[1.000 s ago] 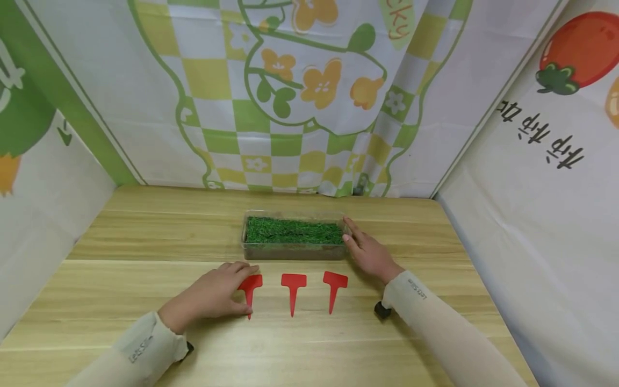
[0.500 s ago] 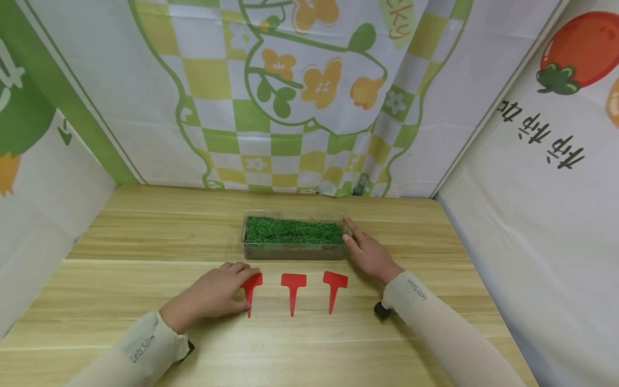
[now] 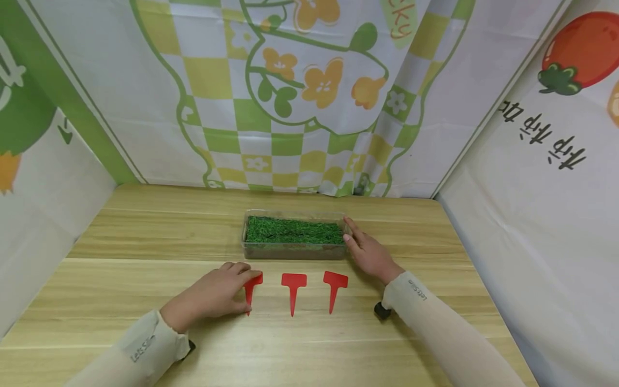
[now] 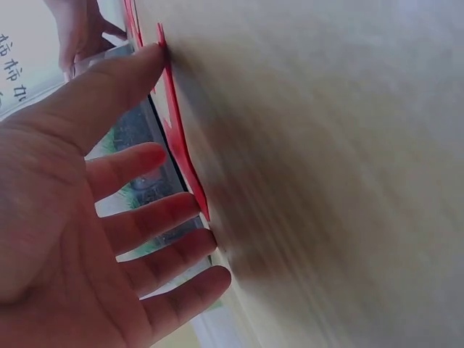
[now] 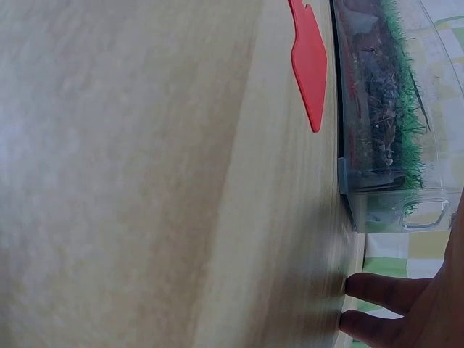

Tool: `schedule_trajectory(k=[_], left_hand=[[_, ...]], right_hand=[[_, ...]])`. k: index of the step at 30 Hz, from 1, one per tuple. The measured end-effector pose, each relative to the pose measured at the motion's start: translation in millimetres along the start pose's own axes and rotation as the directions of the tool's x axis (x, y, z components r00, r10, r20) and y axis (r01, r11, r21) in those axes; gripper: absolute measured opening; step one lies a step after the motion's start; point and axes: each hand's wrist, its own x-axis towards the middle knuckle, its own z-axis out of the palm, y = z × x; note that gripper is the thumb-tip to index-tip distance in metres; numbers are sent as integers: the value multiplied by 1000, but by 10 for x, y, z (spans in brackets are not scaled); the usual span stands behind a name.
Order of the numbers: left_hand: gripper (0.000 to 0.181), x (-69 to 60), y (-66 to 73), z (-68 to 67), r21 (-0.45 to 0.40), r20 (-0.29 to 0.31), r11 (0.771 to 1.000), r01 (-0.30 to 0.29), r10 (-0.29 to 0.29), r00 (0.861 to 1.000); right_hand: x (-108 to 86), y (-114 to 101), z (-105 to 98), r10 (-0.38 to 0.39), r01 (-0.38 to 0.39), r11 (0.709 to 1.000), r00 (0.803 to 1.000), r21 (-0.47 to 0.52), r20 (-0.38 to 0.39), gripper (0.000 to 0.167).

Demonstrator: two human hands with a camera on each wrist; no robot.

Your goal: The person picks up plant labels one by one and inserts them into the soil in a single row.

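In the head view, my left hand (image 3: 215, 293) pinches the leftmost red T-shaped plant label (image 3: 249, 294) low over the table. The left wrist view shows its thumb on the pointed end and fingertips along the broad head (image 4: 190, 170). Two more red plant labels, a middle one (image 3: 293, 290) and a right one (image 3: 334, 287), lie flat in a row beside it. Behind them stands a clear plastic box (image 3: 295, 251) with soil and green grass (image 3: 290, 231) in it. My right hand (image 3: 371, 259) rests at the box's right end, fingers fairly straight, thumb by the near corner.
The wood-grain table (image 3: 300, 355) carries the box and labels. A checkered green, yellow and white cloth (image 3: 300, 145) hangs behind its far edge. White printed side walls, such as the right one (image 3: 527, 215), flank the table.
My left thumb and fingers have closed in on the leftmost label, which has shifted very slightly. The right hand, the box and the other labels stay where they were.
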Motion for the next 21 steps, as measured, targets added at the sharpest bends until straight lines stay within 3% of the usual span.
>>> schedule_trajectory(k=[21], left_hand=[[82,47,6,11,-16,16,1000,3,-3,1000]], right_hand=[[-17,-3,-4,-2,2,1000,1000,10,-2,64]])
